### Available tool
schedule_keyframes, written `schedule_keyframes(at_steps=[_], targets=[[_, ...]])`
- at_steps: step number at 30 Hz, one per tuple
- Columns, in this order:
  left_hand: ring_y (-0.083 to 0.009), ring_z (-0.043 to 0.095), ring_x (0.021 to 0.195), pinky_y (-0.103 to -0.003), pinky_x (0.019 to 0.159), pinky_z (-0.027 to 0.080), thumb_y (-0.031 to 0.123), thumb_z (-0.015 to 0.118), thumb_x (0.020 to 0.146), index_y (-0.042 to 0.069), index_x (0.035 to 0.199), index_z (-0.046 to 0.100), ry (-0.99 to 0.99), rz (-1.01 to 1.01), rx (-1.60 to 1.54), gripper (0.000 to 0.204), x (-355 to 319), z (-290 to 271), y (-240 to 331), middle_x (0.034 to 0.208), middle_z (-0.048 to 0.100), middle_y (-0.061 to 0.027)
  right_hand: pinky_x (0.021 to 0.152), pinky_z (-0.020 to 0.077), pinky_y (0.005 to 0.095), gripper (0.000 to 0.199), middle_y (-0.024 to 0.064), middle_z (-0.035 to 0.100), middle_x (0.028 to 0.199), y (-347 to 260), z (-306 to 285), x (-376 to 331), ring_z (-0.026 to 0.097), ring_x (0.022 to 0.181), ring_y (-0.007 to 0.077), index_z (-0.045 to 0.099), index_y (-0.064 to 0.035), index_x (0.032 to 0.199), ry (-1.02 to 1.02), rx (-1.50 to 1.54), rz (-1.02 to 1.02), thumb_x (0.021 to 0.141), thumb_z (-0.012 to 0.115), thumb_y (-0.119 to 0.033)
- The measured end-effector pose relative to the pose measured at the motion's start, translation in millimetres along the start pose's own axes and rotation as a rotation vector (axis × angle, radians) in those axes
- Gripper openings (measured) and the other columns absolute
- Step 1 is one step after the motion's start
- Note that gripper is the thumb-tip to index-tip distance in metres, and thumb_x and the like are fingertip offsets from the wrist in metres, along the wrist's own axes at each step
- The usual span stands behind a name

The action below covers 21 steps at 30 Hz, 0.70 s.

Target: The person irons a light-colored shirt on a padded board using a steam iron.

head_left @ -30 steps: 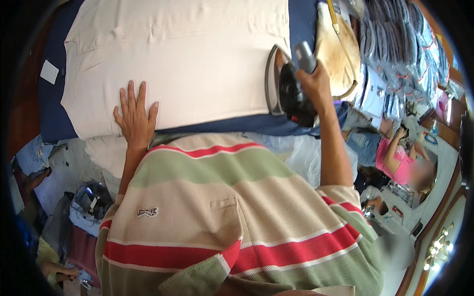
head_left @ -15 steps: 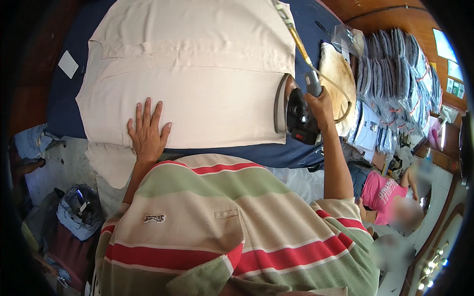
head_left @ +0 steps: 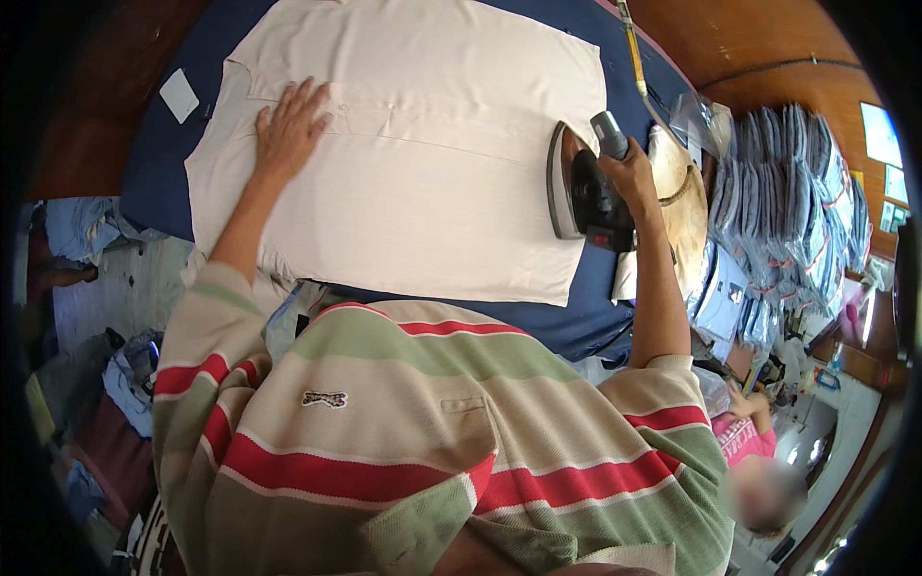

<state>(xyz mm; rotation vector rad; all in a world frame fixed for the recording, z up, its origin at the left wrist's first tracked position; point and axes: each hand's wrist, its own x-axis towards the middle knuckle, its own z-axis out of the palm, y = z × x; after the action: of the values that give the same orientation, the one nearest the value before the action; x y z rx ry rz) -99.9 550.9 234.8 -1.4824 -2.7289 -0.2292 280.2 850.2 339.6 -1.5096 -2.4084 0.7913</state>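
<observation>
cream garment (head_left: 423, 163) lies spread flat on the blue table (head_left: 576, 326); left hand (head_left: 286, 130) presses on it, fingers splayed, right hand (head_left: 629, 178) grips the iron (head_left: 581, 197) tipped up at its right edge.

The person wears a short-sleeved knit polo shirt (head_left: 432, 432) in broad horizontal stripes: sage green, cream and tan bands, each set off by a narrower red stripe edged in white. A small dark embroidered patch (head_left: 324, 398) sits on the chest, and beside it a patch pocket (head_left: 468, 422) cut from the same striped cloth. Both forearms are bare below the sleeves. The left hand (head_left: 288, 130) and the right hand (head_left: 634, 178) carry no gloves, and I can make out no rings.
</observation>
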Motion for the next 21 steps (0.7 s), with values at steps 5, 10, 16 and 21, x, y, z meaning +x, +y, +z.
schedule_keyframes(at_steps=[5, 10, 16, 21], targets=[[-0.018, 0.017, 0.138, -0.054, 0.105, 0.015, 0.043, 0.027, 0.096, 0.031, 0.141, 0.027, -0.072, -0.016, 0.103, 0.047, 11.7, 1.9, -31.2, 0.149, 0.021, 0.0045, 0.071, 0.0469, 0.036, 0.045, 0.0204, 0.062, 0.08, -55.5, 6.5, -1.5, 0.063, 0.076, 0.029, 0.056, 0.001, 0.104, -0.221, -0.029, -0.257, 0.066, 0.066, -0.021], [-0.0156, 0.016, 0.138, -0.051, 0.107, 0.013, 0.043, 0.028, 0.096, 0.032, 0.142, 0.025, 0.003, 0.002, 0.035, 0.048, 8.5, 7.1, -34.8, 0.149, 0.021, 0.0048, 0.075, 0.0473, 0.0373, 0.039, 0.02, 0.064, 0.086, -131.2, 41.4, 9.3, 0.063, 0.08, 0.0307, 0.056, -0.0009, 0.102, -0.502, -0.138, -0.573, 0.068, 0.065, -0.017], [-0.0126, 0.016, 0.138, -0.049, 0.108, 0.012, 0.044, 0.03, 0.095, 0.031, 0.142, 0.023, 0.033, -0.013, 0.092, 0.049, 9.2, 18.2, -43.4, 0.149, 0.021, 0.0079, 0.075, 0.0483, 0.0386, 0.038, 0.0205, 0.064, 0.085, -220.3, 98.4, 26.9, 0.063, 0.081, 0.0329, 0.057, -0.0009, 0.101, -0.528, -0.199, -0.811, 0.068, 0.063, -0.019], [-0.0105, 0.017, 0.137, -0.046, 0.109, 0.012, 0.045, 0.029, 0.096, 0.032, 0.142, 0.024, 0.02, -0.014, 0.193, 0.048, 13.3, 17.5, -39.7, 0.149, 0.02, 0.0105, 0.077, 0.049, 0.0381, 0.042, 0.0169, 0.065, 0.09, -233.8, 98.2, 41.1, 0.064, 0.085, 0.0287, 0.057, -0.0046, 0.105, -0.658, -0.216, -0.765, 0.069, 0.066, -0.023]])
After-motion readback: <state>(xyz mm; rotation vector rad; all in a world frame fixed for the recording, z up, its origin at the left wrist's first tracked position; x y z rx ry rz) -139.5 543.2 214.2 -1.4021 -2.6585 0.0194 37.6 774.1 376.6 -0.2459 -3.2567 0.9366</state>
